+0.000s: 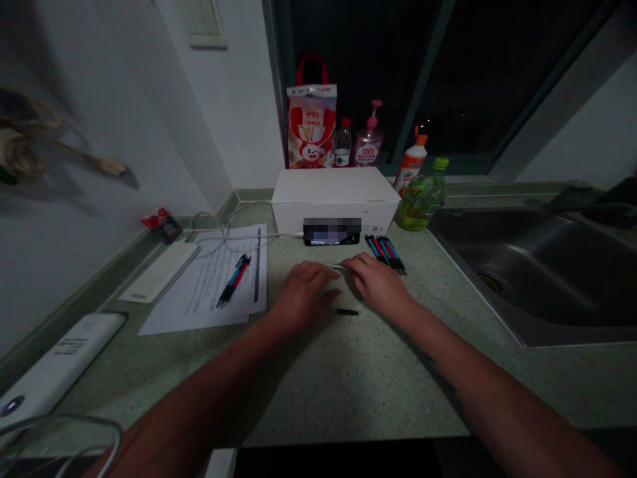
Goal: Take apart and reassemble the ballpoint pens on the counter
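Both hands are over the speckled green counter, in front of a white box. A thin pale piece [336, 266] spans the gap between them. My right hand [375, 279] has its fingertips pressed together on the right end of that piece. My left hand [306, 292] is curved at its left end, thumb apart from the fingers; whether it grips the piece is unclear. A short black pen part [347, 312] lies on the counter just below and between the hands. Several blue, red and black pens [385, 254] lie side by side beyond my right hand.
Printed papers [199, 312] with pens [235, 280] on them lie left, beside a white flat device [160, 272] and cable. A phone [331, 234] leans on the white box [333, 187]. Bottles [423, 199] stand behind. The sink [547, 265] is right.
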Motion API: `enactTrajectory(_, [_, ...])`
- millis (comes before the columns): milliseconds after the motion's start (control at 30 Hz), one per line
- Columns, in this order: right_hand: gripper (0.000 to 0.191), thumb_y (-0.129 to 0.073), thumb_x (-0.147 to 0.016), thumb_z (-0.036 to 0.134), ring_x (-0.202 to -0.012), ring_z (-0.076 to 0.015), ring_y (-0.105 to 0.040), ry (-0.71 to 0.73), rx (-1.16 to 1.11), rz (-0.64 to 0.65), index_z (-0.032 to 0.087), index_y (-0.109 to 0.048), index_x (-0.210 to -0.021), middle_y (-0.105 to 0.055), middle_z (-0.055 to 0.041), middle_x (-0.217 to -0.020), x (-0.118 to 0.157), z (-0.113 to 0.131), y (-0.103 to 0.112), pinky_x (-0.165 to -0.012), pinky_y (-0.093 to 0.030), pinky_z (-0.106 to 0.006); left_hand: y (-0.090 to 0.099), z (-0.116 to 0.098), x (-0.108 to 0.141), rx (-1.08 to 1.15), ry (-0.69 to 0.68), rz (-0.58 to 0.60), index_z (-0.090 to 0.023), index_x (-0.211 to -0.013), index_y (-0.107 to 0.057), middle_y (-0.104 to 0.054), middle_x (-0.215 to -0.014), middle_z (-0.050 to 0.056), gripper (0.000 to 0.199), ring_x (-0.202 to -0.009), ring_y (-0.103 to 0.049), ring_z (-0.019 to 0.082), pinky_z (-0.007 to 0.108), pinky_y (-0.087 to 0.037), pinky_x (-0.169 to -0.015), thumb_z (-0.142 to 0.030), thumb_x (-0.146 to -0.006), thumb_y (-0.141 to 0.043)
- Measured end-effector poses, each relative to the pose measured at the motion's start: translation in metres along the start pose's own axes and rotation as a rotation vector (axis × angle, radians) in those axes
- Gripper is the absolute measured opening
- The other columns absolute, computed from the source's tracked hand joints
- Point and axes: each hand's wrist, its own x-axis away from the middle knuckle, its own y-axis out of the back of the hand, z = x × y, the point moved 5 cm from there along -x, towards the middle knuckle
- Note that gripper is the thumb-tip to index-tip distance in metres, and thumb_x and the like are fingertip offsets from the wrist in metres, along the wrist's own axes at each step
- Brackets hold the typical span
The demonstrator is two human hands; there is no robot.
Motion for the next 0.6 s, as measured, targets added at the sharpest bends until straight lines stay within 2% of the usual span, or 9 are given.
enactTrajectory(100, [0.033, -0.051, -0.100, 0.009, -0.101, -0.0242, -0.068, -0.023, 0.001, -0.017, 0.020, -0.070, -0.124, -0.069, -0.0102, -0.114, 0.000, -0.002, 0.001, -0.086, -0.053, -0.036, -0.017, -0.014, 0.002, 0.076, -0.086, 0.286, -0.022, -0.101, -0.074, -0.072, -0.102, 0.005, 0.012, -0.102, -0.065, 0.025, 0.042, -0.050, -0.094, -0.031, -0.093, -0.074])
enactTrajectory(167, [0.031, -0.051, -0.101, 0.011, -0.101, -0.0244, -0.068, -0.027, 0.004, -0.026, 0.020, -0.069, -0.124, -0.069, -0.0102, -0.113, 0.000, -0.001, 0.002, -0.086, -0.053, -0.035, -0.023, -0.018, 0.003, 0.070, -0.079, 0.378, -0.021, -0.096, -0.074, -0.071, -0.099, 0.005, 0.008, -0.103, -0.064, 0.026, 0.043, -0.049, -0.096, -0.028, -0.092, -0.074])
enactTrajectory(233, [0.031, -0.050, -0.101, 0.012, -0.101, -0.0248, -0.068, -0.026, 0.005, -0.028, 0.020, -0.069, -0.124, -0.069, -0.0102, -0.113, 0.000, -0.002, 0.002, -0.085, -0.053, -0.036, -0.024, -0.019, 0.001, 0.051, -0.045, 0.407, -0.020, -0.093, -0.073, -0.071, -0.098, 0.006, 0.005, -0.103, -0.064, 0.026, 0.043, -0.049, -0.096, -0.025, -0.093, -0.072])
enactTrajectory(333, [0.030, -0.048, -0.102, 0.012, -0.101, -0.0247, -0.067, -0.022, 0.003, -0.037, 0.020, -0.069, -0.123, -0.070, -0.0102, -0.113, 0.000, -0.004, 0.003, -0.086, -0.053, -0.036, -0.018, -0.007, -0.003, 0.055, 0.097, 0.327, -0.019, -0.096, -0.072, -0.073, -0.101, 0.008, 0.005, -0.101, -0.065, 0.027, 0.043, -0.051, -0.093, -0.021, -0.095, -0.067])
enactTrajectory(467, [0.032, -0.047, -0.101, 0.011, -0.102, -0.0251, -0.068, -0.032, 0.008, -0.062, 0.021, -0.070, -0.121, -0.070, -0.0101, -0.114, 0.000, -0.009, 0.004, -0.086, -0.053, -0.037, 0.000, 0.026, -0.004, 0.123, 0.391, 0.048, -0.021, -0.098, -0.070, -0.075, -0.100, 0.008, 0.013, -0.093, -0.067, 0.027, 0.041, -0.052, -0.084, -0.022, -0.097, -0.058])
enactTrajectory(533, [0.033, -0.047, -0.100, 0.010, -0.102, -0.0256, -0.068, -0.040, 0.014, -0.072, 0.021, -0.070, -0.120, -0.071, -0.0101, -0.113, 0.000, -0.010, 0.005, -0.085, -0.053, -0.037, 0.006, 0.038, -0.003, 0.146, 0.462, -0.045, -0.023, -0.095, -0.070, -0.076, -0.099, 0.008, 0.014, -0.091, -0.068, 0.028, 0.041, -0.052, -0.082, -0.025, -0.097, -0.056])
enactTrajectory(600, [0.034, -0.046, -0.100, 0.010, -0.102, -0.0261, -0.068, -0.043, 0.017, -0.076, 0.021, -0.071, -0.120, -0.071, -0.0105, -0.113, 0.000, -0.009, 0.007, -0.084, -0.054, -0.038, 0.010, 0.043, -0.002, 0.148, 0.490, -0.086, -0.023, -0.094, -0.070, -0.076, -0.099, 0.009, 0.015, -0.092, -0.068, 0.029, 0.042, -0.052, -0.083, -0.027, -0.096, -0.056])
